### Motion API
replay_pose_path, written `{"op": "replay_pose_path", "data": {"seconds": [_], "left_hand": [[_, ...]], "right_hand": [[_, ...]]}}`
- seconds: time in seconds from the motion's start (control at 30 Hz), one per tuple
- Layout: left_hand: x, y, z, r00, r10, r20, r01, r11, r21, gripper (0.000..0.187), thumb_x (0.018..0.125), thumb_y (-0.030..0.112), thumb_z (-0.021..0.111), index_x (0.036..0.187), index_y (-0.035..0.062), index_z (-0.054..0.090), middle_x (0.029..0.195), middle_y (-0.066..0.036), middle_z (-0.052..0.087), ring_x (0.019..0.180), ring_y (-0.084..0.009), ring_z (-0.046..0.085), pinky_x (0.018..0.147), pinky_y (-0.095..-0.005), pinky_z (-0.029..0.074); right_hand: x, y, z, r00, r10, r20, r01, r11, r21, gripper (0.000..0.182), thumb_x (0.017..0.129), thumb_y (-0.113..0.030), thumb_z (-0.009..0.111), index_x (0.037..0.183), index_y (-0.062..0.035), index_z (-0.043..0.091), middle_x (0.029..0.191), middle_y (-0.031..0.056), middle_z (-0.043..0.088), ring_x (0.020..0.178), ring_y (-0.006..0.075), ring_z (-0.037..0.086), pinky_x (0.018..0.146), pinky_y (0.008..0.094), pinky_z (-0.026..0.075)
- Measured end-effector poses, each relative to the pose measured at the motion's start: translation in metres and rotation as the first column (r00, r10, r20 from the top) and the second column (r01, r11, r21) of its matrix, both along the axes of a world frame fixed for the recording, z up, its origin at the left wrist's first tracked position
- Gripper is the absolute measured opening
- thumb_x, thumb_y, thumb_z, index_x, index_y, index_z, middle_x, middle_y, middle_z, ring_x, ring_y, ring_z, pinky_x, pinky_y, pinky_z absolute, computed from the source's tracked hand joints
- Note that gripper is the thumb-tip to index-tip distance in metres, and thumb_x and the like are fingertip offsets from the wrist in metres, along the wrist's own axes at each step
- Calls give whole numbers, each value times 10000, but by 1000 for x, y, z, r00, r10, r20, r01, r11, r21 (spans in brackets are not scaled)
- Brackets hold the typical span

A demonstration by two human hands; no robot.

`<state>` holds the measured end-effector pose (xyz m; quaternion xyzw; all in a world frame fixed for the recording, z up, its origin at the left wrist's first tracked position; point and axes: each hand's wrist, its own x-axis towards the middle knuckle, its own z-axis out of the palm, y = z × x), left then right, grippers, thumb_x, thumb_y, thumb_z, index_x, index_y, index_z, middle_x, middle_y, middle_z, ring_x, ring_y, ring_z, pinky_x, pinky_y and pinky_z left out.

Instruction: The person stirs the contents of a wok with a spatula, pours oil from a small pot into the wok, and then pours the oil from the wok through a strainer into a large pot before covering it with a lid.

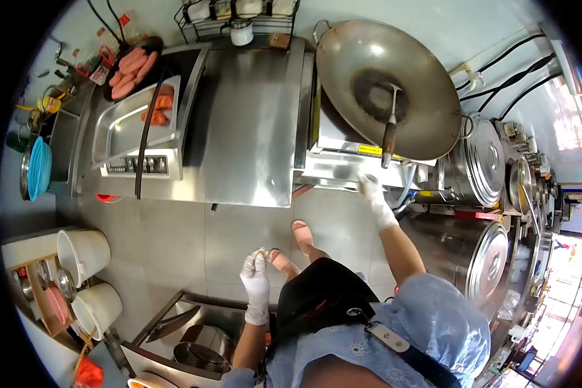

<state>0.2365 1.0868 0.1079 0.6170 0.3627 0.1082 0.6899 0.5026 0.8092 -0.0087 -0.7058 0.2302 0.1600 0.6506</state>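
Note:
My right hand (372, 193), in a white glove, is at the front of the steel stove (333, 169), just below the wok's near edge; its fingers are blurred. A large wok (343, 58) sits on the stove, and a spatula (389, 132) with a wooden handle lies in it, the handle end over the rim. My left hand (255, 282), also gloved in white, hangs over the floor beside my body. Its fingers are curled and pressed together at the tips; I cannot tell what they hold, if anything.
A steel counter (246, 129) stands left of the stove. Farther left are a steel tray (119, 132) with reddish food and a dark plate of sausages (134, 72). Lidded pots (485, 161) stand at right. White buckets (84, 255) and an open drawer (168, 310) are lower left.

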Motion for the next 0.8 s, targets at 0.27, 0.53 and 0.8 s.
{"op": "replay_pose_path", "data": {"seconds": [0.27,0.53,0.8], "left_hand": [[-91,36,-21,981,178,-74,-177,984,21,180,927,138,523,1002,7,620,847,-37,637,718,-105,575,660,-237,472],[-122,59,-35,953,251,-172,-252,968,16,216,935,177,509,994,7,629,842,-39,644,695,-105,575,642,-241,477],[-124,50,-32,975,188,-118,-201,973,-109,208,928,172,519,979,3,629,845,-52,644,689,-102,580,639,-238,475]], "right_hand": [[55,88,-29,957,-288,38,277,944,178,226,762,-233,724,741,-81,559,609,39,577,448,131,520,409,264,420],[62,86,-59,921,-366,132,343,924,171,279,738,-194,759,823,-31,549,644,64,595,497,148,550,441,267,462],[-45,60,80,851,486,200,-228,684,-694,259,799,-286,671,827,-28,673,791,96,661,709,159,609,706,286,484]]}}
